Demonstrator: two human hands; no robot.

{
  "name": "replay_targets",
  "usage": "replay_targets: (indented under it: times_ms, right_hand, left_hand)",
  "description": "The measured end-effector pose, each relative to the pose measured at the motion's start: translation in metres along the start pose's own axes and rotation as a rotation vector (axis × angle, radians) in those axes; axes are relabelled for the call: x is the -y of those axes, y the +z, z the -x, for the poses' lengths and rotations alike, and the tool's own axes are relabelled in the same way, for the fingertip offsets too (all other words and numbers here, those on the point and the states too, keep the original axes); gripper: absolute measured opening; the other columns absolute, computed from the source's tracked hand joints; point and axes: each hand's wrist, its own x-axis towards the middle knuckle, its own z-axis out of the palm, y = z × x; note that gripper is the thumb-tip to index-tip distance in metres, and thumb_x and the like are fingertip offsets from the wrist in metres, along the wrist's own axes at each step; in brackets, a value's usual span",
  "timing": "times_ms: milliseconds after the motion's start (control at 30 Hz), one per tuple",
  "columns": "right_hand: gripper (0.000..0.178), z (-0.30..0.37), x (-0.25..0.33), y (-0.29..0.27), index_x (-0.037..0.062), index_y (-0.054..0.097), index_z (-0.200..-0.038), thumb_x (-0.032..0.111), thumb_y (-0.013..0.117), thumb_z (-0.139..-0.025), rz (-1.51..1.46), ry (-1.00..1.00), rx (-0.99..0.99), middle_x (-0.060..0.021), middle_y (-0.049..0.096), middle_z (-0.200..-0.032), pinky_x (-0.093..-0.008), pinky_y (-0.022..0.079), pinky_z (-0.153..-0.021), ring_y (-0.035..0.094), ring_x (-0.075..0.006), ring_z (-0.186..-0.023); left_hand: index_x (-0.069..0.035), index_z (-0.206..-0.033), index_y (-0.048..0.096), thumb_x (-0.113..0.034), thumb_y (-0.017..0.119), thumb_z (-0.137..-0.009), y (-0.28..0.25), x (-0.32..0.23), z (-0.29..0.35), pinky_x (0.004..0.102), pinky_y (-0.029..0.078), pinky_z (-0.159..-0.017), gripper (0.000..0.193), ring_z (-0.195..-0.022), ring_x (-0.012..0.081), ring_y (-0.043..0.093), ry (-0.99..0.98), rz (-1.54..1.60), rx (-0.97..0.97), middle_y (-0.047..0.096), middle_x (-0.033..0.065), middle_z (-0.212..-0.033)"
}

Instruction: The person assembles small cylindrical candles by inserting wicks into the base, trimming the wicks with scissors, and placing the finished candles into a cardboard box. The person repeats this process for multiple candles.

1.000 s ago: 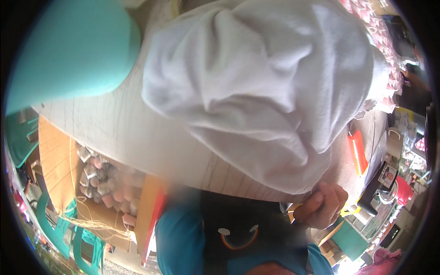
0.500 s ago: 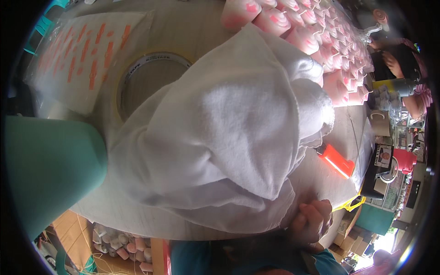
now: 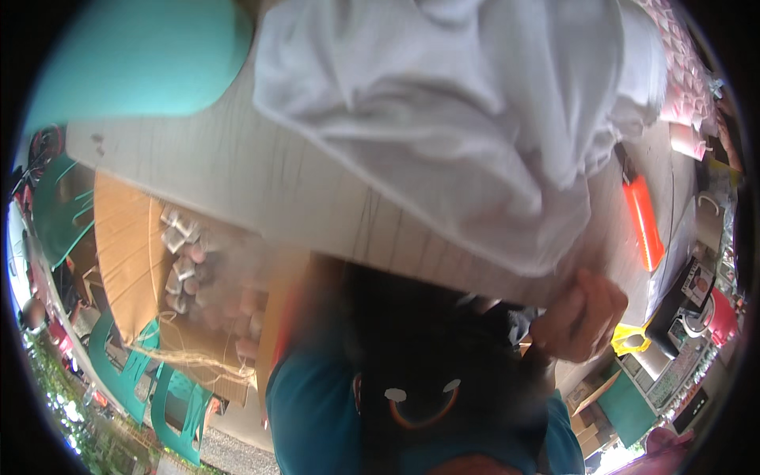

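A crumpled white cloth (image 3: 443,119) covers much of the table at the top and hangs toward its near edge. My right hand (image 3: 582,317) is beside the cloth's lower right corner, at the table edge. Its fingers are curled closed, and what they hold, if anything, is hidden. An orange-handled cutter (image 3: 643,222) lies on the table, just right of the cloth. Below the table edge on the left is an open cardboard box (image 3: 127,261) with several small pinkish and grey pieces inside. A smear of motion covers part of it near my left sleeve (image 3: 309,404); my left hand cannot be made out there.
A large rounded teal object (image 3: 150,55) stands at the table's upper left. Pink-and-white wrapped pieces (image 3: 685,79) are massed at the far right. Green plastic chairs (image 3: 178,412) stand at the lower left. A yellow strap-like item (image 3: 631,339) lies right of my right hand.
The view has swung down and left, bringing more of the box and chairs into sight. A motion blur now lies over the box. My right hand stays curled by the table edge.
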Motion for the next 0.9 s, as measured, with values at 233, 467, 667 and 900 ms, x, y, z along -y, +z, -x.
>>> replay_targets:
  times_ms: [233,467,667,900]
  right_hand:
    - [0.011,-0.004,0.003,0.006,0.0007,0.065,-0.089,0.002,0.056,-0.083,-0.098,0.029,-0.099,-0.0138,0.064,-0.08,-0.035,0.05,-0.061,0.063,-0.0282,-0.069]
    - [0.011,-0.001,-0.005,0.006,0.0025,0.064,-0.089,-0.001,0.056,-0.083,-0.111,-0.008,-0.085,-0.0136,0.063,-0.081,-0.0333,0.051,-0.061,0.064,-0.0268,-0.069]
    - [0.014,0.01,0.021,-0.001,0.0021,0.064,-0.087,-0.002,0.057,-0.075,-0.425,-0.263,0.014,-0.0111,0.065,-0.086,-0.0384,0.052,-0.065,0.064,-0.0273,-0.072]
    - [0.032,0.027,0.062,0.027,0.0024,0.061,-0.107,-0.003,0.062,-0.076,-0.763,0.02,0.277,-0.0141,0.064,-0.104,-0.0372,0.053,-0.066,0.066,-0.0313,-0.078]
  left_hand:
    - [-0.011,-0.1,0.057,-0.03,0.068,-0.079,-0.005,0.026,0.057,0.0389,0.05,-0.071,0.031,-0.081,0.0268,0.065,0.006,0.048,0.069,0.065,0.012,-0.082]
    - [-0.012,-0.09,0.055,-0.036,0.066,-0.08,-0.026,0.022,0.113,0.0404,0.049,-0.063,0.028,-0.068,0.0275,0.064,0.174,0.203,-0.168,0.063,0.0113,-0.07]
    - [-0.007,-0.094,0.05,-0.019,0.066,-0.084,-0.073,0.015,0.168,0.0315,0.045,-0.057,0.022,-0.066,0.0138,0.059,0.249,0.241,-0.099,0.061,0.0051,-0.07]
    - [-0.007,-0.101,0.045,0.006,0.059,-0.088,-0.105,0.005,0.228,0.0264,0.046,-0.083,0.023,-0.102,0.0144,0.061,0.468,0.826,0.148,0.064,0.0093,-0.1]
